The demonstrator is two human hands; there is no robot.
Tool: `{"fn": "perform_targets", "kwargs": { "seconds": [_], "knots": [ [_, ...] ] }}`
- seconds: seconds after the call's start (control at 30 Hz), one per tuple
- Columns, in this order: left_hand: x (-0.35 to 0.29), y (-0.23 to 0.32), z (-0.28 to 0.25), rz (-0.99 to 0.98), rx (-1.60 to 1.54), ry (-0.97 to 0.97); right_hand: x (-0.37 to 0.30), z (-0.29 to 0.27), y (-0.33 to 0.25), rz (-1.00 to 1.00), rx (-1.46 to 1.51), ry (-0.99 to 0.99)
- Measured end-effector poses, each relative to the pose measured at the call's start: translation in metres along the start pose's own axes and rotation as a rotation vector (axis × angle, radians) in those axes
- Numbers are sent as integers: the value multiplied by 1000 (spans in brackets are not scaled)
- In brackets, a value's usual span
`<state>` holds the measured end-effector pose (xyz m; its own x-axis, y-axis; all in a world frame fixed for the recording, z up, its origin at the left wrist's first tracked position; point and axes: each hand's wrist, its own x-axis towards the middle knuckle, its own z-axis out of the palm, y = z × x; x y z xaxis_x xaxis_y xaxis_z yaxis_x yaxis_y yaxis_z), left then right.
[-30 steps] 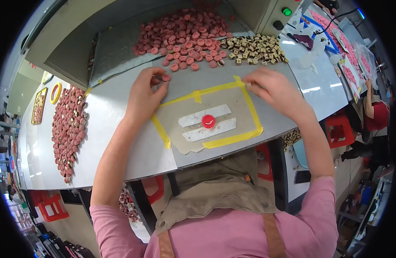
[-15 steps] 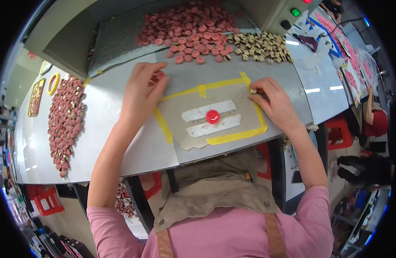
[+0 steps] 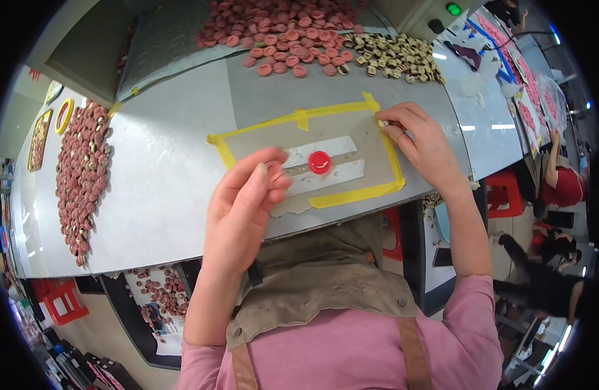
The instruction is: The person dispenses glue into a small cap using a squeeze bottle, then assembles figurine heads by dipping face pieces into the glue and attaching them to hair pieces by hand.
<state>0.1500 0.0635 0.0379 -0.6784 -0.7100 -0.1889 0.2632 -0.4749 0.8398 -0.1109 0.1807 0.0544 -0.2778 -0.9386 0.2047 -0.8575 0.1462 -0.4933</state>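
Observation:
Near the front of the work mat, my left hand [image 3: 238, 208] is raised with its fingers curled together around a pink round piece that they mostly hide. At the mat's upper right corner, my right hand [image 3: 416, 140] pinches a small cream-coloured piece [image 3: 382, 123] between thumb and fingertips. Between the hands lies the grey mat [image 3: 260, 135], edged with yellow tape [image 3: 351, 196]. Two white strips [image 3: 332, 148] are fixed on it, and a round red fixture [image 3: 319, 162] sits between them, to the right of my left fingertips.
Behind the mat lie a heap of pink round pieces [image 3: 293, 39] and a pile of small cream-and-dark pieces [image 3: 397, 58]. Joined pieces [image 3: 85, 175] spread along the left, beside a yellow tape roll [image 3: 63, 116]. A machine housing [image 3: 85, 52] rises at back left. Another person [image 3: 562, 182] sits far right.
My left hand has moved right and toward me, from the mat's upper left corner to beside the red fixture. My right hand stays near the corner, still pinching the small piece.

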Motion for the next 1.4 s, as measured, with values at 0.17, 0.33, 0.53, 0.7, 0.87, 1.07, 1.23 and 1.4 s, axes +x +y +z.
{"fn": "perform_targets", "kwargs": {
  "seconds": [0.17, 0.33, 0.53, 0.7, 0.87, 1.07, 1.23, 1.4],
  "knots": [
    [9, -3, -2, -135, -232, -82, -3, -1, -6, 84, 50, -7],
    [9, -9, -7, -109, -275, -95, -2, 14, -6, 134, 56, 33],
    [9, -8, -3, -50, -233, -40, -3, 21, -7, 171, 17, 119],
    [11, -11, -5, -27, -225, -92, -12, 19, -5, 159, 61, 142],
    [10, -12, 2, -7, -163, -64, -13, 19, -4, 127, 21, 118],
    [8, -13, -6, 2, -142, -86, -14, 10, -9, 169, -24, 82],
    [8, -12, -14, -53, -274, -147, -12, 4, -17, 114, 31, 86],
    [6, -12, -9, -45, -208, -95, -11, 7, -9, 70, -43, -19]
  ]
}}
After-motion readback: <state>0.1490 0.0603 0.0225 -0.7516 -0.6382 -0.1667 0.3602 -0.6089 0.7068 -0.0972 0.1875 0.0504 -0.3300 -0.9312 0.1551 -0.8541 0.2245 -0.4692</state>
